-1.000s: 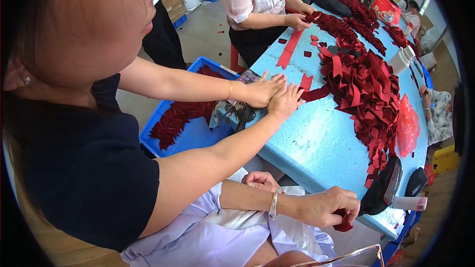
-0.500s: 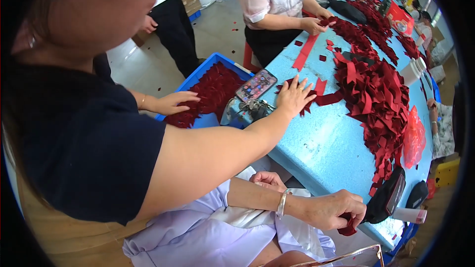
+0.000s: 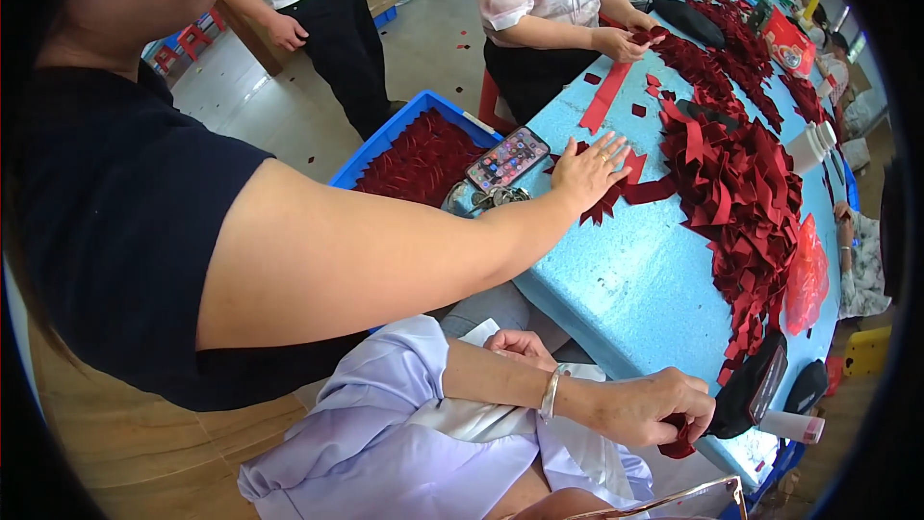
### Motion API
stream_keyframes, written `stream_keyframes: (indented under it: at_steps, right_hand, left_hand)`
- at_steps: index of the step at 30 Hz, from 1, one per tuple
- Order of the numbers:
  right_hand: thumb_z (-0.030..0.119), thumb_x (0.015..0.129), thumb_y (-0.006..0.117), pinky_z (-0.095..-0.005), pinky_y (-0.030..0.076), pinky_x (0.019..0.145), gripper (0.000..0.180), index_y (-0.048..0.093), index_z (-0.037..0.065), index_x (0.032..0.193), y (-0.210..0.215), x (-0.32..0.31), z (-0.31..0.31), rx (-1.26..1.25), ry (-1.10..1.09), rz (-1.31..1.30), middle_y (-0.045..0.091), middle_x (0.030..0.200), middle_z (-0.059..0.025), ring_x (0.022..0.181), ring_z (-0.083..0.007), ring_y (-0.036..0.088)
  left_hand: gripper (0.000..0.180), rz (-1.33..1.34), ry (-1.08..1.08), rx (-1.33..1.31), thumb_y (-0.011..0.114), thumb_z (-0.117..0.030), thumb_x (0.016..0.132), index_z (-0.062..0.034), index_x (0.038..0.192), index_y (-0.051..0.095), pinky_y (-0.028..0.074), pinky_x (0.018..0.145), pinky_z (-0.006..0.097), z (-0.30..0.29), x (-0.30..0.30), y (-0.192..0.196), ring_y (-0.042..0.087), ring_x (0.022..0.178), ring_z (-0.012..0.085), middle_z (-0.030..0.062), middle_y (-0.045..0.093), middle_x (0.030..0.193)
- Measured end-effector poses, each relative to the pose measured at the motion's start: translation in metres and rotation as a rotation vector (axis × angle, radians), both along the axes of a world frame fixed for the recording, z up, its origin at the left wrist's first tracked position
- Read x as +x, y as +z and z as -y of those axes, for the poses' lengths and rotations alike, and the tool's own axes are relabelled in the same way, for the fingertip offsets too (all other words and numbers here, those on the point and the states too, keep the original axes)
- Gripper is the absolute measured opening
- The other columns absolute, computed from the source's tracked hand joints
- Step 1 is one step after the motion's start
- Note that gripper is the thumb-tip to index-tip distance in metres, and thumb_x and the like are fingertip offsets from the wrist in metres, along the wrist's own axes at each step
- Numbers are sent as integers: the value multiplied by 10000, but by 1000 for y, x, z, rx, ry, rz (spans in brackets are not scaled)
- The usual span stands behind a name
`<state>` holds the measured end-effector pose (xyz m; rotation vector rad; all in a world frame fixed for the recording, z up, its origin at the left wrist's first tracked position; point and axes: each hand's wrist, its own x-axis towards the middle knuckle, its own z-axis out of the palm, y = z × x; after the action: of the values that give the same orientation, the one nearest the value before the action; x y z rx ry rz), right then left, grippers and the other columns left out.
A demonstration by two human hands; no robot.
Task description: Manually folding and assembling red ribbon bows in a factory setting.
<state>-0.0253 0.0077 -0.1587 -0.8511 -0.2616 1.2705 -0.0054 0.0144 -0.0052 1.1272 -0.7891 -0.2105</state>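
My right hand (image 3: 640, 409), with a silver bangle at the wrist, is closed on a small bunch of dark red fabric pieces (image 3: 685, 441) at the near edge of the light blue table (image 3: 626, 289). My left hand (image 3: 520, 347) rests curled in my lap, half hidden behind my right forearm, so I cannot see whether it holds anything. A long heap of the same red pieces (image 3: 741, 173) runs down the middle of the table. A person in a dark shirt sits close on my left, one hand (image 3: 592, 169) flat on red pieces.
A black pouch (image 3: 756, 390) and a white tube (image 3: 791, 426) lie by my right hand. A phone (image 3: 507, 159) and keys (image 3: 500, 197) sit at the table edge. A blue bin (image 3: 385, 140) of red pieces stands below. A red bag (image 3: 807, 274) lies beyond the heap. Others work farther along.
The neighbour had both hands on the table, then dipped one into the blue bin; now only one hand shows, flat on the red pieces. My own hands have barely moved.
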Motion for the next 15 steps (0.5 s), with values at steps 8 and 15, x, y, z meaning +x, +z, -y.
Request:
stream_keyframes:
  at_steps: [8, 15]
  right_hand:
    - [217, 921, 633, -196, 401, 590, 208, 558, 39, 842, -7, 0, 0, -17, -5, 1, 561, 755, 50, 666, -22, 503]
    - [189, 922, 629, -228, 454, 657, 203, 570, 24, 819, -11, 1, 2, 8, 20, -69, 600, 846, -2, 746, -66, 564]
  left_hand:
    - [141, -54, -37, 3, 583, 89, 681, 7, 795, 576, 438, 630, 326, -4, -1, 1, 574, 714, 239, 116, 553, 785]
    - [141, 8, -31, -14, 580, 93, 732, -2, 835, 561, 432, 611, 297, -5, 0, -2, 567, 716, 203, 86, 532, 837]
